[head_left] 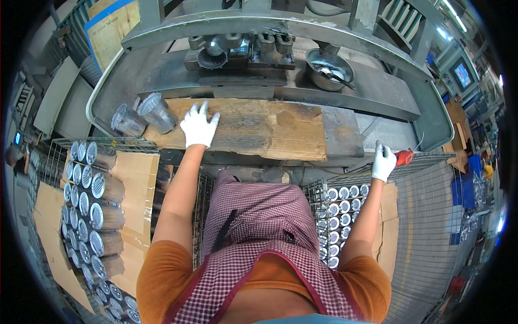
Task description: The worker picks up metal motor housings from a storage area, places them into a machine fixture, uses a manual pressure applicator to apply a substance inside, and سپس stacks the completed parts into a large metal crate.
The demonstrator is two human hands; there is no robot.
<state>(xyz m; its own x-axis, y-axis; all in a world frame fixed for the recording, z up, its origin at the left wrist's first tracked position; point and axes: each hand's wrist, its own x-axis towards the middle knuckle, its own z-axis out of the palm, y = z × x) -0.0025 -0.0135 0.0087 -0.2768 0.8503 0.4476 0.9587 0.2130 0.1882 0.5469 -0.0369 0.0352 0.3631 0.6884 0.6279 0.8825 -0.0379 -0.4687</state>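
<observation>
My left hand (199, 125), in a white glove, lies with fingers spread on a worn cardboard sheet (270, 127) on the bench. Just left of it, two grey ribbed metal cups (157, 112) stand tilted side by side. My right hand (383, 162), also gloved in white, is out at the right above a wire basket. Its fingers are closed at a red air blow gun (403, 157), whose thin bent nozzle points up and away; the grip is partly hidden. Another ribbed metal cup (212, 58) sits in the machine fixture ahead.
A metal bowl (329, 70) with tools in it stands on the machine bed. At left, a wire basket with cardboard holds stacked cylindrical parts (97, 216). More round-ended parts (343, 208) fill the right basket (426, 162). A heavy metal frame bar (270, 24) crosses above the bench.
</observation>
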